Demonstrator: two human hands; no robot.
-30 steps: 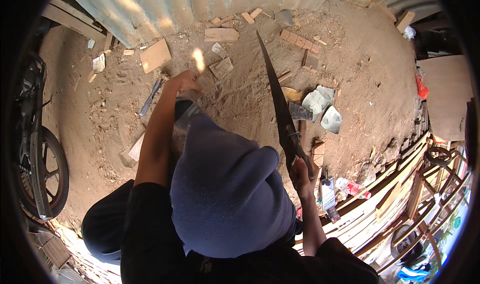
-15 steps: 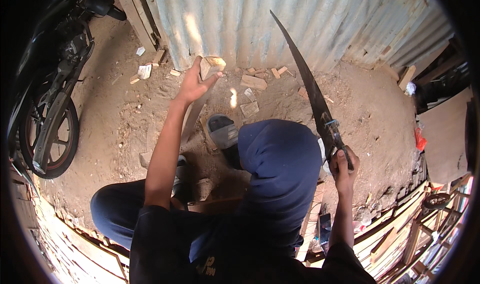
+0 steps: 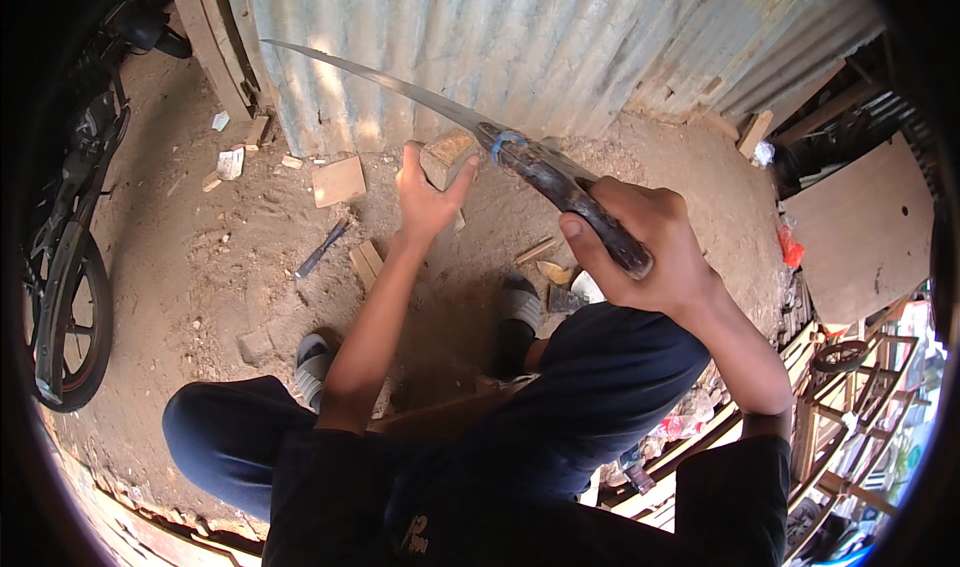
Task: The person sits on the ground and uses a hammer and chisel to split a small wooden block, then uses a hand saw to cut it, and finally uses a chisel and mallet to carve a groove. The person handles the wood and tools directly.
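Observation:
My right hand (image 3: 650,242) is wrapped around the dark, worn handle (image 3: 585,212) of a handsaw. The saw's long tapering blade (image 3: 380,79) points to the far left, passing just beyond and above my left hand. With thumb and fingers on either side, my left hand (image 3: 430,199) grips the end of a piece of wood (image 3: 450,147). The blade and handle overlap this wood in view, so whether the teeth touch it I cannot tell. The lower length of the wood is mostly hidden behind my hand and forearm.
A corrugated metal sheet (image 3: 480,37) stands ahead. A motorcycle (image 3: 75,257) is at left. On the dirt lie a square wood piece (image 3: 338,181), a dark-handled tool (image 3: 322,248), and wood offcuts (image 3: 366,264). A board (image 3: 860,227) leans at right. My sandalled feet (image 3: 522,307) are below.
The saw has swung from upright at the right to across the front, over by the wood. My right hand has moved up and left. My left hand still grips the wood, slightly lower in view.

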